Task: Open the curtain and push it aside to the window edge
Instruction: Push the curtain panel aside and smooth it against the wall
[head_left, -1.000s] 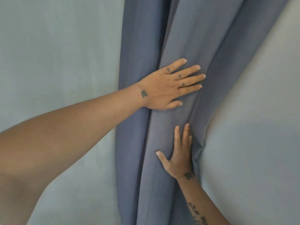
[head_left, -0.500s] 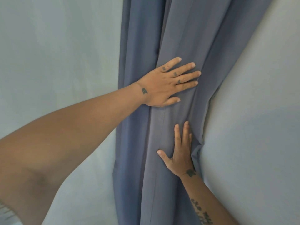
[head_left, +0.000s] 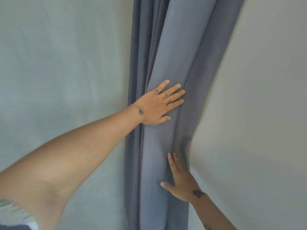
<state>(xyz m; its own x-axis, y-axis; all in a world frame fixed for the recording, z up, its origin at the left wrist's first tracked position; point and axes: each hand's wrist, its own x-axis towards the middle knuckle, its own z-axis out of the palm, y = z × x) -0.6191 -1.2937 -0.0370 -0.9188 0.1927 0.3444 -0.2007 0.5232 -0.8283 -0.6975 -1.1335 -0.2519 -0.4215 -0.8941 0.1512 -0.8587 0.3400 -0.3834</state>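
Observation:
A blue-grey curtain (head_left: pixel 167 60) hangs gathered into a narrow bunch of vertical folds down the middle of the view. My left hand (head_left: pixel 157 105) lies flat against the bunch at mid height, fingers spread and pointing right, gripping nothing. Lower down, my right hand (head_left: pixel 181 183) presses flat on the curtain's right side, thumb out to the left. Its fingertips point up and slip partly into the shadowed fold at the curtain's right edge.
A pale grey-green surface (head_left: pixel 63 63) fills the space left of the curtain. A pale wall (head_left: pixel 257 113) rises on the right, touching the curtain's right edge. My left forearm (head_left: pixel 74 155) crosses the lower left of the view.
The curtain bunch has grown narrower, its right edge drawing in toward the left. Both hands stay flat on the cloth and sit lower in the view than before.

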